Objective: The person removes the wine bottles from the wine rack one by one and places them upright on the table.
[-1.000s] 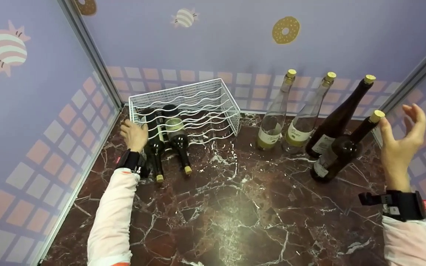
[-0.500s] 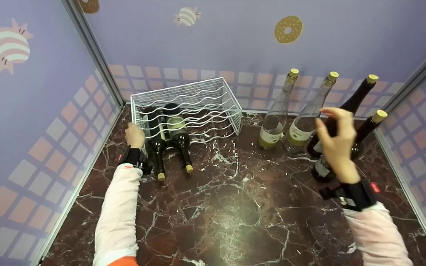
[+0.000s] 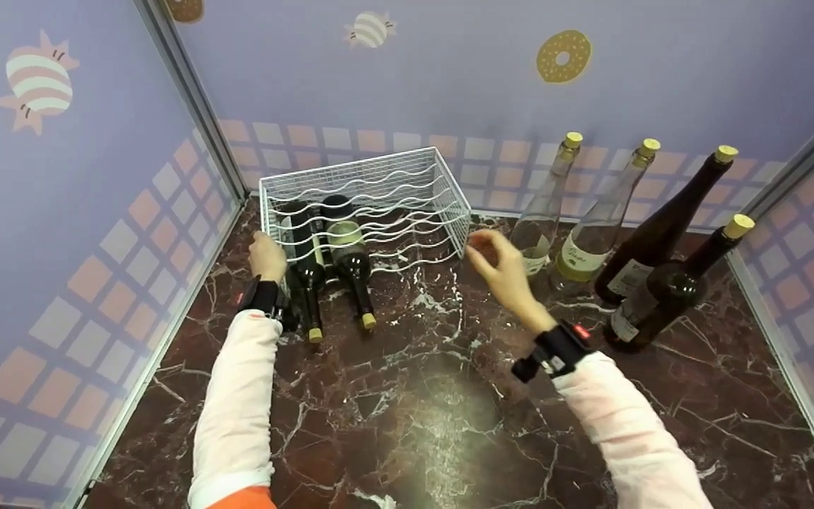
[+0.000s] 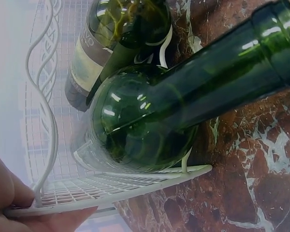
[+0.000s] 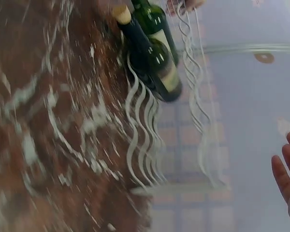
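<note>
My left hand [image 3: 267, 257] grips the front left edge of a white wire wine rack [image 3: 453, 201]; in the left wrist view, thumb and fingers [image 4: 5, 186] pinch its frame. Two dark green wine bottles lie side by side in the rack's left part, corks toward me: the outer bottle [image 3: 310, 276] beside my left hand and the inner bottle [image 3: 355, 265]. My right hand [image 3: 509, 276], holding nothing, hovers by the rack's right side, fingers loosely bent. In the right wrist view its fingers [image 5: 282, 179] appear apart from the rack.
On the right stand two clear corked bottles [image 3: 576, 258] [image 3: 547, 187] and two dark ones [image 3: 636, 272] [image 3: 654, 304]. My right hand partly covers the leftmost. Patterned walls [image 3: 407, 78] enclose the marble tabletop [image 3: 393, 410] at the back and sides.
My right hand has swept left from beside the dark bottles to the rack's right side. The left hand has gone from spread fingers to a closed grip on the rack's edge.
</note>
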Demonstrator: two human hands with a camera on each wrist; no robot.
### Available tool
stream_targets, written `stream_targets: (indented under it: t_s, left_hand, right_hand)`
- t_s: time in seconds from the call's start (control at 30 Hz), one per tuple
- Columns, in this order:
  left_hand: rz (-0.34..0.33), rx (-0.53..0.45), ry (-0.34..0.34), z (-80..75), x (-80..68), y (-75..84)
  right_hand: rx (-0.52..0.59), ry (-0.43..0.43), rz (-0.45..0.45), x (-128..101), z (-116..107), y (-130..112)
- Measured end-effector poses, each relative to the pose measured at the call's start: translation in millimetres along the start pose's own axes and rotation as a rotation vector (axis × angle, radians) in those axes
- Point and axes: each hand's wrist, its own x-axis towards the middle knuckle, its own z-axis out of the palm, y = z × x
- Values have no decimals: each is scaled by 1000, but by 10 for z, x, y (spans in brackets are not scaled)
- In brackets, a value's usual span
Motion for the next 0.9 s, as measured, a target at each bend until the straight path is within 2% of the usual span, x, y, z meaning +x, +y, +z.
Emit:
stream_targets:
  t_s: [0.07, 0.17, 0.27, 0.37, 0.5, 0.6, 0.73, 0.77, 0.83, 0.9]
  left_hand:
    - [8, -4, 12, -7, -15, 7]
    - [0, -8, 22, -26, -58, 29]
    - [-17, -6, 33, -26, -73, 28]
    - [-22, -5, 45, -13, -60, 23]
    - [-16, -15, 43, 13, -56, 30]
    - [-17, -21, 47, 19, -57, 40]
    - [-19, -18, 63, 18, -48, 34]
    - [-21, -17, 66, 15, -49, 29]
    - [-19, -15, 64, 13, -52, 13]
    - [-22, -12, 58, 24, -60, -4]
  right_hand:
    - [30, -46, 116, -11, 170, 148]
    - [73, -147, 347, -24, 408, 237]
    - [224, -222, 597, -36, 608, 250]
    - [351, -237, 796, -40, 780, 199]
    - [364, -235, 890, -133, 1031, 382]
    - [439, -236, 880, -342, 1375, 1182]
    - [559, -264, 903, -678, 1962, 2510]
    - [542, -266, 933, -719, 2067, 2630]
    - [515, -271, 977, -743, 2159, 2545]
    - [472, -264, 1016, -646, 2020, 1892]
